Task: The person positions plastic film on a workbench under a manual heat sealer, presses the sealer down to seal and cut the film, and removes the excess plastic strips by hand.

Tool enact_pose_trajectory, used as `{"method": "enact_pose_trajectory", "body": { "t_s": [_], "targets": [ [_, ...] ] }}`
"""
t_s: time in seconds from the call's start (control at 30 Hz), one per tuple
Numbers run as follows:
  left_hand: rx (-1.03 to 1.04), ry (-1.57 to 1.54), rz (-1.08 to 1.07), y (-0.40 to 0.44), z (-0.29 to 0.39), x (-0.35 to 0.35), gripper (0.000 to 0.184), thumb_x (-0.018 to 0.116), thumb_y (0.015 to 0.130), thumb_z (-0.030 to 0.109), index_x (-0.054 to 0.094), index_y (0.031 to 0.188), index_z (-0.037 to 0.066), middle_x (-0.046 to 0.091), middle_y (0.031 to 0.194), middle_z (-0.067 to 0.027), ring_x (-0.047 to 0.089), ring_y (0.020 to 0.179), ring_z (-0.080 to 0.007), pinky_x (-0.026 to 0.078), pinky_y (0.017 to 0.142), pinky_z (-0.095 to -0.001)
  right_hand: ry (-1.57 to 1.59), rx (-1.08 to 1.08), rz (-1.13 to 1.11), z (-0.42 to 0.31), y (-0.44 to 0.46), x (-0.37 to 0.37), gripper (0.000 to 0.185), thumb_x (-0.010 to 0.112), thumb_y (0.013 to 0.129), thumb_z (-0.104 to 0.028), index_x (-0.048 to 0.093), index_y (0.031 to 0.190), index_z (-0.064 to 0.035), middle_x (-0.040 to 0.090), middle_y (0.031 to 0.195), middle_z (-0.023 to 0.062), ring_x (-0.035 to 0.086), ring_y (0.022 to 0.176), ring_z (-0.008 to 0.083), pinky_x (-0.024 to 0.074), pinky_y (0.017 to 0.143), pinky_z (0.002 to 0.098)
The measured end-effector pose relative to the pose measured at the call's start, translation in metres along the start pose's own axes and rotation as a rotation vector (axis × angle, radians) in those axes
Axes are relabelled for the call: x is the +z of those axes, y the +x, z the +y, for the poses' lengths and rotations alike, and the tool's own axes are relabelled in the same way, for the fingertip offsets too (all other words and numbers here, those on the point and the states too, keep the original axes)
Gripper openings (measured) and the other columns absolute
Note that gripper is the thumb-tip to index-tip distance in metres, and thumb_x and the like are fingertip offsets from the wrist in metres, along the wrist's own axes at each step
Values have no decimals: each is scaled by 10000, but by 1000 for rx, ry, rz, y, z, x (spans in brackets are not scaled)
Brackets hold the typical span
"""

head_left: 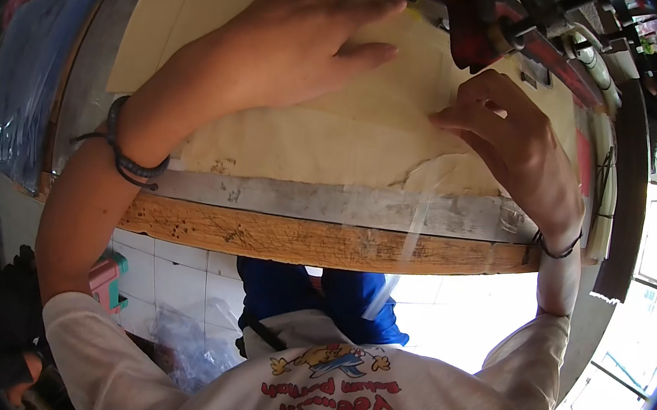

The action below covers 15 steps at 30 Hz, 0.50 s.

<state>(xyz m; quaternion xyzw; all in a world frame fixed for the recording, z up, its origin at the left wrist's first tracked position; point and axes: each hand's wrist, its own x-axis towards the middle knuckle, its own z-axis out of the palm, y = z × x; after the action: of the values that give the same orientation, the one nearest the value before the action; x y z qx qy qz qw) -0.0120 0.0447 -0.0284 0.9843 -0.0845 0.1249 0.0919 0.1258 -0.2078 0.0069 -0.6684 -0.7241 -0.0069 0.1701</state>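
My left hand [315, 37] lies palm down across a tan sheet [311, 142] on the table, with its fingers stretched to the right and the thumb apart. Its fingertips are close under a dark red metal machine part [470, 27]. On the right, my right hand [510, 137] has thumb and fingers closed in a pinch low over the sheet. What the pinch holds, if anything, is too small to make out. A clear plastic strip [414, 235] runs from near the right hand over the table's front edge and hangs down. The sheet's near edge is torn and wrinkled.
The worn wooden table edge [325, 239] runs across the front. Clear plastic sheeting [22, 81] hangs at the left. Black clamps and rods [560, 21] belong to the machine at the upper right. Below are a pink and green box [109, 281] and crumpled clear plastic [191, 343].
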Motion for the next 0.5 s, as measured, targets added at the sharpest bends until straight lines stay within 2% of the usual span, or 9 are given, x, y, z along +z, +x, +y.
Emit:
{"method": "enact_pose_trajectory", "body": {
  "t_s": [0.03,0.13,0.2,0.3,0.4,0.5],
  "targets": [
    [7,3,7,0,-1,2,685,434,1083,451,358,1554,-39,406,1558,-251,347,1479,-431,247,1249,-501,5,4,-10,-1,1,-1,237,755,827,-36,718,1060,-58,616,986,75,645,908,247,552,750,358],
    [-81,99,128,-2,3,16,571,549,1052,422,458,1560,175,461,1572,-163,388,1481,-368,292,1247,-448,10,-1,-16,-3,4,-2,201,769,834,-43,698,1022,-53,623,985,74,658,903,246,556,727,361],
    [-98,76,110,-2,6,17,573,544,1054,425,456,1558,168,454,1578,-160,387,1481,-365,294,1245,-448,-2,-20,18,-2,4,0,215,796,810,-16,704,999,-61,627,964,69,674,889,238,555,701,361],
    [-76,40,102,-1,2,16,575,534,1057,431,454,1555,154,450,1582,-154,390,1478,-361,296,1244,-449,-96,-183,-1,-4,3,-3,236,795,804,-43,681,1008,-16,647,985,95,680,863,261,562,690,381],
    [-78,38,106,-1,1,17,577,531,1058,432,457,1548,138,450,1582,-151,397,1473,-356,297,1242,-453,-112,-323,79,-6,1,7,298,693,783,-87,670,1068,0,649,1004,83,682,846,242,582,733,350],
    [-88,23,102,-2,4,17,578,534,1057,426,453,1549,133,450,1581,-149,401,1470,-353,298,1240,-455,-114,-352,177,-11,2,20,401,689,783,-104,671,1167,10,667,1001,86,692,812,226,587,696,336]
  ]
}}
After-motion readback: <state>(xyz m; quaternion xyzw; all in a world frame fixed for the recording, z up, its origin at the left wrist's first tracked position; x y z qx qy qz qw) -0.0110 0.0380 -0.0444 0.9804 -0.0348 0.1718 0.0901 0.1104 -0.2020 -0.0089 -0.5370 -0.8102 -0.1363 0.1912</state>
